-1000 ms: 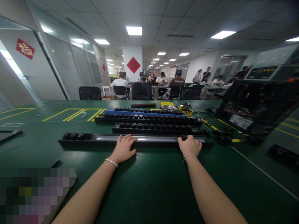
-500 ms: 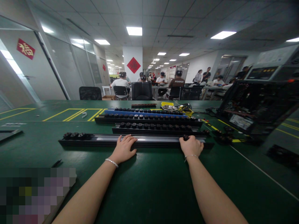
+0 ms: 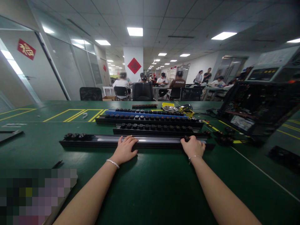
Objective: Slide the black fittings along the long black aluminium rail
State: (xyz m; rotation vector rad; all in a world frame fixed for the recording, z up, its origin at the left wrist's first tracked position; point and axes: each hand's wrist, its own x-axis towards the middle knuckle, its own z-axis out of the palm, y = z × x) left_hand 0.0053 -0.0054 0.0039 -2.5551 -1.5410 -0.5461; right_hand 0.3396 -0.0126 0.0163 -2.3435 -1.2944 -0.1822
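Observation:
A long black rail (image 3: 98,144) with a shiny channel lies across the bench in front of me. Three round black modules, which look like power sockets, sit at its left end (image 3: 75,136). My left hand (image 3: 125,150) rests on the middle of the rail, fingers spread over its top. Toward the right end, my right hand (image 3: 194,147) grips a small black socket module (image 3: 187,138) at the channel, its fingers partly hiding it. Just behind lies another black rail (image 3: 154,131) with a row of such modules.
Farther back are a blue rail (image 3: 111,113), a metal dish (image 3: 170,108) and a yellow tray (image 3: 167,104). Loose black parts (image 3: 225,136) lie at right, near a large open black casing (image 3: 253,106). A pixelated flat object (image 3: 39,193) is at front left. People sit at desks beyond.
My right hand has shifted very slightly to the right, and its forearm has swung outward. My left hand stays in place on the rail.

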